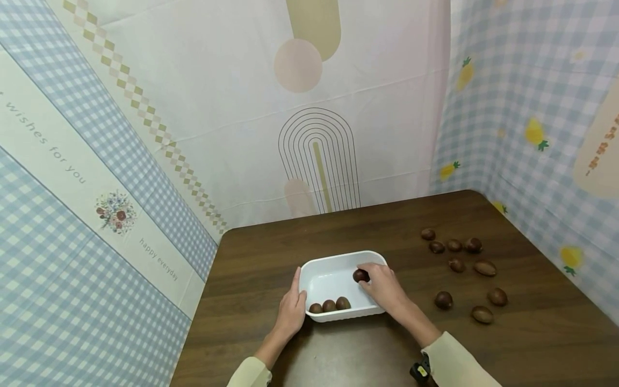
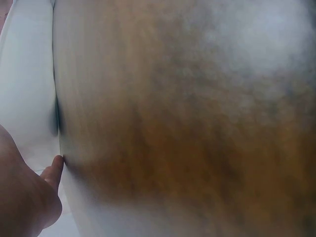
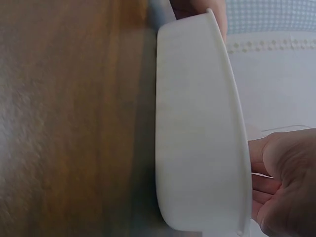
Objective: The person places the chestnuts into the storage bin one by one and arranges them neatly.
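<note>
A white rectangular dish (image 1: 333, 260) rests on the table, its outer side wall (image 3: 197, 128) filling the middle of the right wrist view. My left hand (image 1: 291, 309) holds the dish's left side, fingers stretched along the outside and thumb at the rim. My right hand (image 1: 384, 287) reaches over the right rim and pinches a dark brown nut (image 1: 360, 276) between thumb and fingers, inside the dish. Along the near inner wall lie three brown nuts (image 1: 329, 306) in a row. The right wrist view does not show the pinched nut.
Several loose brown nuts (image 1: 456, 265) are scattered over the right of the dark wooden table (image 1: 261, 242). Patterned cloths (image 1: 232, 134) hang behind it and at both sides. A black device (image 1: 420, 371) sits at my right wrist.
</note>
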### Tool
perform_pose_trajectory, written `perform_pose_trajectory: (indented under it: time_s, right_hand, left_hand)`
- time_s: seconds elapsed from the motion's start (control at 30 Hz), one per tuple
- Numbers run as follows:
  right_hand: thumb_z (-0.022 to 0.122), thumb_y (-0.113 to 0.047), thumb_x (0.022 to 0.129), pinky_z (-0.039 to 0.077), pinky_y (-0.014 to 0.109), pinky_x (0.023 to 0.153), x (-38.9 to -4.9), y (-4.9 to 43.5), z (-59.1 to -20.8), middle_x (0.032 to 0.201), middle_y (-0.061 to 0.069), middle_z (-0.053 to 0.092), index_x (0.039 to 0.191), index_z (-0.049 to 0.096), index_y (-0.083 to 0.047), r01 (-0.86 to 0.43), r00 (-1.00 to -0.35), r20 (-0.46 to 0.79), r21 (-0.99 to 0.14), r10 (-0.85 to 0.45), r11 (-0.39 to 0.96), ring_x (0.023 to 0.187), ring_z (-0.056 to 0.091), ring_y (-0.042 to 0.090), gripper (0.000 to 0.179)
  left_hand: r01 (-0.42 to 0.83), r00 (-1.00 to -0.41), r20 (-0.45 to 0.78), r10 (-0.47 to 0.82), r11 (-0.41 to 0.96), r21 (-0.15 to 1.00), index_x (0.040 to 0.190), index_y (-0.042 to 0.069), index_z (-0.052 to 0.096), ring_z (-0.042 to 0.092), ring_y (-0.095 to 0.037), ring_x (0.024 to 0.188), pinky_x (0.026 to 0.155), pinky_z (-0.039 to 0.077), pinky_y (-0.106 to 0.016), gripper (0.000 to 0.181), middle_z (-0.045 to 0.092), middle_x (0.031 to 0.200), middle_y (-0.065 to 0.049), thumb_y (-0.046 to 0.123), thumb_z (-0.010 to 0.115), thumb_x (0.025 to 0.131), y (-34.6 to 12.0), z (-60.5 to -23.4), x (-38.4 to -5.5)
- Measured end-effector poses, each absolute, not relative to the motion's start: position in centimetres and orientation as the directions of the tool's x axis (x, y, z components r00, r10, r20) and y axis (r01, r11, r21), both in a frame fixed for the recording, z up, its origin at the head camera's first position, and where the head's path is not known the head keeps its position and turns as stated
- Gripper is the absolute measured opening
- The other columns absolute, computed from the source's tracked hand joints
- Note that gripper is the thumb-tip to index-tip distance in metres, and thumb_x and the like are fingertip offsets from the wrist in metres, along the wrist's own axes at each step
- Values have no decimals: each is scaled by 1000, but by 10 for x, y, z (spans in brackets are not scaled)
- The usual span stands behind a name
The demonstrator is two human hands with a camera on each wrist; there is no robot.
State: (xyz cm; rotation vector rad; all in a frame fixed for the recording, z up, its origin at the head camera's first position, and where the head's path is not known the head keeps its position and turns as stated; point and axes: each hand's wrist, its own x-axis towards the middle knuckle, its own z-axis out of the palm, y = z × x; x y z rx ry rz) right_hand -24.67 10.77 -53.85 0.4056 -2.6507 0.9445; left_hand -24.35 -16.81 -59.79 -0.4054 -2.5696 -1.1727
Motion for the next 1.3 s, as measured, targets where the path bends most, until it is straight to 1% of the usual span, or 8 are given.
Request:
perform_pose_trajectory:
  time_s: [0.13,0.3,0.57,0.8,0.9,1.07,1.23,1.3]
  right_hand:
    - [86,3,83,58,50,89,-245,103,-542,111,19,77,114,78,4,-355,-921,344,-547,-184,758,107,73,36,33]
    - [88,1,81,58,48,90,-244,100,-542,109,17,78,111,79,3,-344,-930,308,-537,-200,770,105,74,35,31]
    - [89,1,79,58,49,88,-244,99,-544,104,14,79,106,80,1,-350,-931,286,-531,-226,771,100,74,32,29]
    - [88,2,76,55,46,77,-246,96,-546,89,5,75,90,79,-7,-380,-920,292,-509,-261,772,82,67,22,19]
    - [87,3,75,54,46,75,-246,95,-546,86,3,74,88,78,-8,-384,-920,283,-505,-272,773,80,65,22,19]
    - [85,5,74,57,49,81,-247,94,-546,94,10,77,95,80,-3,-368,-928,248,-514,-277,775,89,72,29,23]
    - [84,6,73,57,49,82,-247,94,-545,93,11,77,94,79,-1,-368,-929,235,-521,-285,770,90,72,30,23]
    - [85,6,73,57,48,83,-247,94,-544,93,10,77,94,79,-1,-364,-931,229,-527,-284,768,90,72,30,22]
  left_hand:
    - [391,-905,404,135,641,661,165,5,34,66,-47,119,95,53,-62,62,63,139,-31,14,47,105,-170,-605,-247]
    - [321,-941,318,121,623,714,165,1,32,61,-49,127,103,47,-66,64,58,145,-32,8,47,104,-166,-594,-243]
    - [273,-958,263,117,651,708,167,3,29,58,-44,133,109,46,-60,64,55,151,-28,7,46,105,-164,-587,-239]
    - [292,-951,283,123,653,699,166,2,31,60,-44,131,107,46,-61,64,56,149,-28,7,47,104,-165,-588,-240]
    - [300,-948,293,123,653,696,166,1,32,60,-45,131,106,46,-62,63,57,149,-28,7,47,105,-165,-588,-240]
    - [324,-940,316,133,639,697,165,1,32,61,-47,129,105,47,-64,63,57,148,-29,7,46,105,-165,-590,-240]
    - [364,-920,366,138,641,675,163,-2,34,64,-48,123,99,49,-66,61,60,143,-32,8,47,104,-166,-592,-240]
    - [350,-928,349,134,637,687,164,-1,33,63,-47,125,101,48,-65,62,59,145,-31,8,47,104,-166,-592,-241]
